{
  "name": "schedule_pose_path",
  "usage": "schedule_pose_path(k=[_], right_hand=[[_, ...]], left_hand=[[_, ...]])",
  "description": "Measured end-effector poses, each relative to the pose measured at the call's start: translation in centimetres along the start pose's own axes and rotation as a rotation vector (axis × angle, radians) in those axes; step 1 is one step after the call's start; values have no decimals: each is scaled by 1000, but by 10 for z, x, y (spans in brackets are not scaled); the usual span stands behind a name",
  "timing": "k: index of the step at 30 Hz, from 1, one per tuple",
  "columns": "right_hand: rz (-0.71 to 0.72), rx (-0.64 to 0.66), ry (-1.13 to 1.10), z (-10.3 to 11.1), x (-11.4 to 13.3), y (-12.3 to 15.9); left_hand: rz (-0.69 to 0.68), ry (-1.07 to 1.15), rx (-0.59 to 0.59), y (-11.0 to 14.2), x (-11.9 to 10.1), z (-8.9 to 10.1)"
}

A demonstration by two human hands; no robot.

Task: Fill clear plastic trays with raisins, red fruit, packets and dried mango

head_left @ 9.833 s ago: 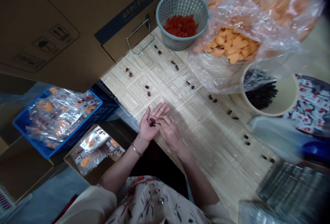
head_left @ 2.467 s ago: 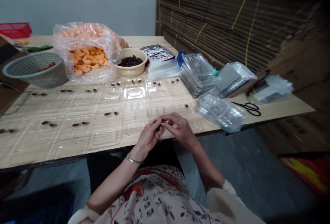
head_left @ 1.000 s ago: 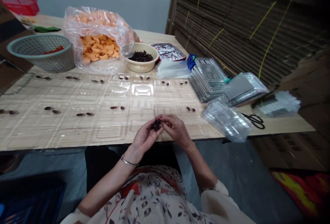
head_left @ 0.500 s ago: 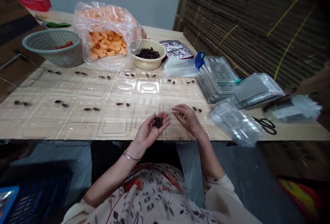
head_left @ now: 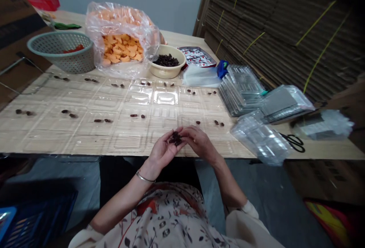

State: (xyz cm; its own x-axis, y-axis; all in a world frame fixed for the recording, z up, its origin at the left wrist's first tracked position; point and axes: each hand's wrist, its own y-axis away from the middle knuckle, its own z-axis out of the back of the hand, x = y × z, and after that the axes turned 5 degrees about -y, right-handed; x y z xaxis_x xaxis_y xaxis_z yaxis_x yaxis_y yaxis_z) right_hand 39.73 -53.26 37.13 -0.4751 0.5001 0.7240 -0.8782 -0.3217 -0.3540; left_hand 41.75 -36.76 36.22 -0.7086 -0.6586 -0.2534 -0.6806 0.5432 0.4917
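My left hand (head_left: 163, 152) is palm up and cupped around a small heap of dark, wrinkled dried fruits (head_left: 175, 138). My right hand (head_left: 199, 141) meets it from the right, its fingers drawn together at the edge of that heap; whether a fruit is between the fingertips is hidden. Just beyond the right hand, a single dried fruit (head_left: 198, 122) lies in a clear plastic tray (head_left: 186, 118). To its right another tray holds a pair of dried fruits (head_left: 219, 123). More clear trays (head_left: 128, 139) cover the table in two rows, most with two fruits in an upper compartment.
Behind the trays stand a cream bowl of dark fruits (head_left: 179, 69), a plastic bag of orange slices (head_left: 95, 56) and a grey-green colander (head_left: 76, 59). A shallow box of sachets (head_left: 198, 56) is farther back. Stacked trays (head_left: 242, 88) and black scissors (head_left: 296, 144) lie at right, near piled cardboard (head_left: 273, 31).
My right hand has moved left from above the tray to the fruits in my left palm. One fruit now shows in the tray where its fingertips were. My left hand stays nearly in place.
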Motion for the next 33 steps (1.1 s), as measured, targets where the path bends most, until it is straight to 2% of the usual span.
schedule_pose_path(k=[3,6,9,11,13,15,18,21,27,33], right_hand=[[-87,-149,-63,9,-7,-4],[-208,-330,45,16,-34,-10],[-265,-316,219,16,-63,-15],[-237,-259,314,13,-70,-16],[-169,-238,329,9,-62,-16],[-105,-209,224,5,-41,-17],[-32,-57,27,-2,-7,-20],[28,33,11,-14,12,-25],[14,32,-39,-32,11,-29],[-161,-81,-317,-38,11,-29]], left_hand=[[-18,12,22,3,-3,0],[-26,1,30,5,-6,1],[-30,-6,21,6,-8,4],[-33,-4,19,6,-8,7],[-39,-3,26,6,-9,9],[-49,3,40,6,-9,10],[-62,41,49,6,-11,10],[-64,94,25,7,-12,8],[-73,81,-36,11,-13,13],[-115,58,-6,16,-15,23]])
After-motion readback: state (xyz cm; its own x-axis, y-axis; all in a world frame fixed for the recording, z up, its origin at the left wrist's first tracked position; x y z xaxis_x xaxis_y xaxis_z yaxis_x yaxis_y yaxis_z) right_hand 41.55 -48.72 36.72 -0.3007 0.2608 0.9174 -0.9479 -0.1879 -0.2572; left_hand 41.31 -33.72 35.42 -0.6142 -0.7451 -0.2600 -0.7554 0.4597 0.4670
